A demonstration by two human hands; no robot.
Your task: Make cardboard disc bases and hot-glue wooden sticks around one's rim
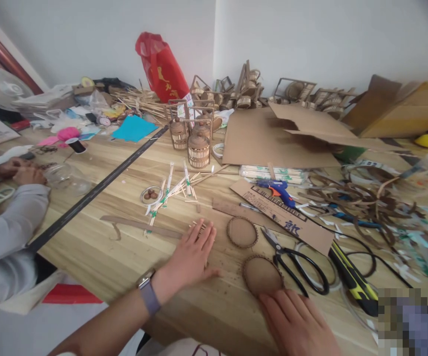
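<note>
My left hand (192,257) lies flat on the wooden table (99,247), fingers stretched out over a few short sticks (198,226). A watch sits on that wrist. My right hand (297,324) rests flat at the near edge, its fingertips touching a round cardboard disc (261,274) with a toothed rim. A second such disc (241,232) lies just beyond it. Black scissors (297,264) lie right of the discs. Neither hand holds anything.
Small slatted lantern models (198,148) stand mid-table. A blue glue gun (278,190), a yellow-black knife (351,277), cardboard sheets (273,138), cardboard strips (365,200) and a red bag (162,66) are around. Another person's sleeve (10,222) and hands (17,172) are at the left.
</note>
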